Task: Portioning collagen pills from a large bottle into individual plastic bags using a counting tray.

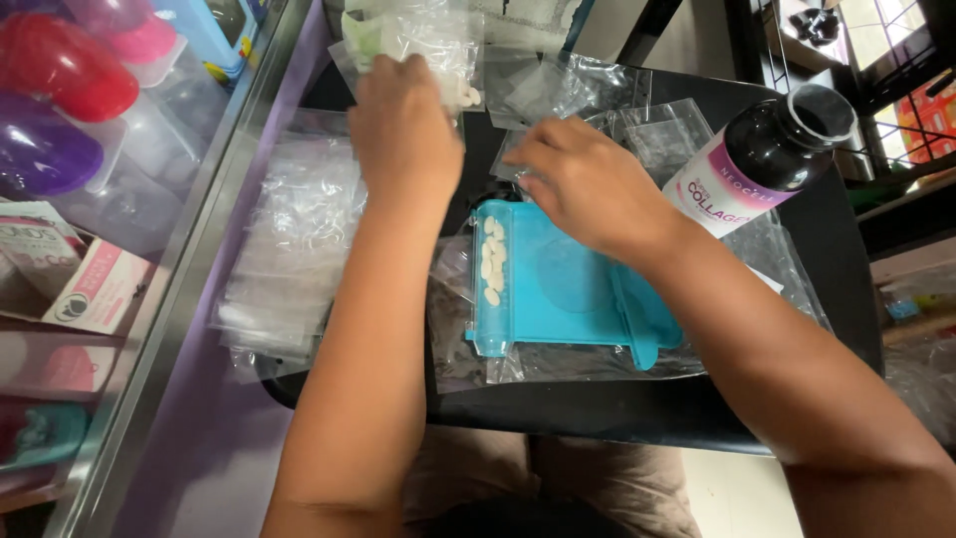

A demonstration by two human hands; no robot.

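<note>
My left hand (403,130) is raised over the far side of the black tray table (597,413), closed on a small clear plastic bag (438,45) with white tablets in it. My right hand (588,184) reaches down among loose clear bags (657,130), fingers curled, just beyond a turquoise pill-counting tray (573,289). Several white tablets (491,261) lie in the tray's left channel. An open dark bottle (767,159) with a white and pink label stands to the right.
A heap of empty clear bags (294,249) lies at the left of the black table. A glass counter (129,249) with coloured containers and boxes runs along the left. My knees show under the table's near edge.
</note>
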